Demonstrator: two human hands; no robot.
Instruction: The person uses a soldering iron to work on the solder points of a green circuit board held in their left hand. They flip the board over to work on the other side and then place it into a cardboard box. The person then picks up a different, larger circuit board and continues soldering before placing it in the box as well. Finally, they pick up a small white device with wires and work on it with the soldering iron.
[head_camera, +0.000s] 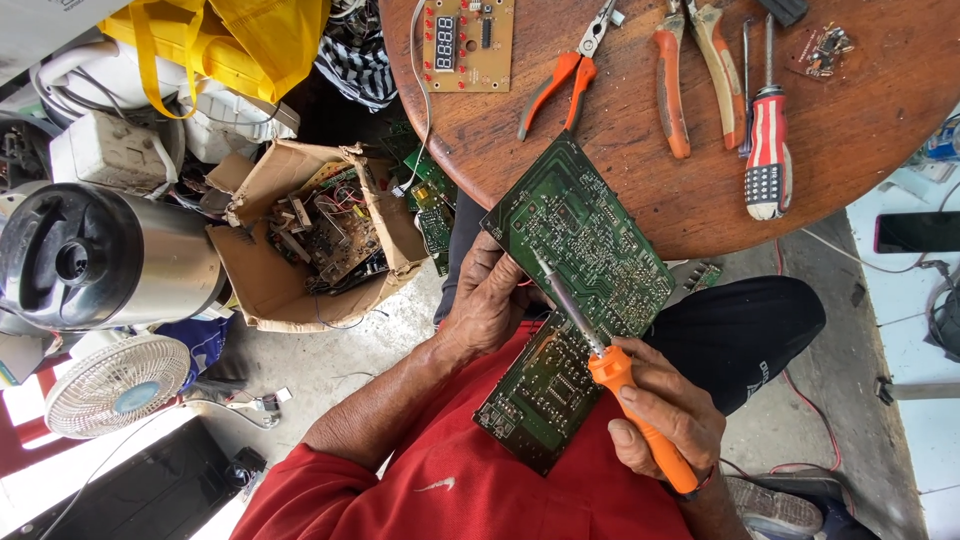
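Left hand (487, 300): we hold the green circuit board (570, 300) by its left edge, fingers curled under it.
Board: on our lap, just below the round wooden table (860, 130).
Right hand (665, 410): our fingers wrap tight around the orange soldering iron (600, 350); its tip touches the board's middle.
Done so far: we cannot tell; work looks underway.

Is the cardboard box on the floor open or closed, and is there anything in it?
Open. The cardboard box has its flaps spread apart, and a pile of circuit boards and wires shows inside it.
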